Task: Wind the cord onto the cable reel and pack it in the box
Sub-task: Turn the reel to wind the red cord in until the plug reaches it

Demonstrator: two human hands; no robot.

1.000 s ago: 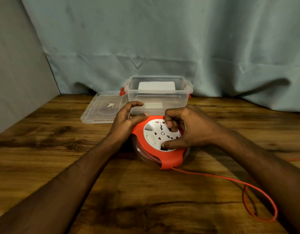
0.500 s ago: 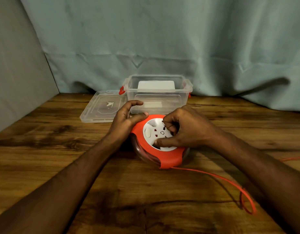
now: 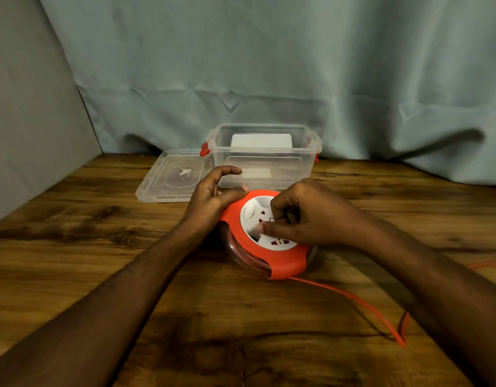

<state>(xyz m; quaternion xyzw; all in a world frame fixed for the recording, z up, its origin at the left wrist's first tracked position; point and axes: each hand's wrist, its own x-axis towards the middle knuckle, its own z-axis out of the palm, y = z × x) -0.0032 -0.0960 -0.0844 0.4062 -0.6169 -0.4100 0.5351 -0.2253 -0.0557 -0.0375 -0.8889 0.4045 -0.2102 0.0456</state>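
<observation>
Blue-grey curtain fills the back, a grey wall panel stands on the left. Wooden surface runs across the whole lower view, dark grain patches in it.

Clear plastic box sits at the back of the surface against the curtain, open on top, red latches on its two ends, a white rectangular piece visible inside at its far wall. Clear lid lies flat just left of the box, touching or nearly touching its side.

Cable reel sits in the middle of the surface, just in front of the box: red casing, white round socket face on top, see-through side with red cord coils showing through. It looks tilted toward the camera.

Left hand is on the reel's left edge, thumb pressed along the red rim, index finger curled in the air above, other fingers behind the casing and mostly hidden. It grips the casing.

Right hand is on top of the white face, fingers curled into a loose fist, thumb and fingertips pinching something on the face; what exactly cannot be made out, the hand covers it.

Red cord leaves the bottom front of the reel, runs right and toward the camera along the surface, passes under the right forearm and loops near the right edge. Another short bit of cord shows at the far right edge.
</observation>
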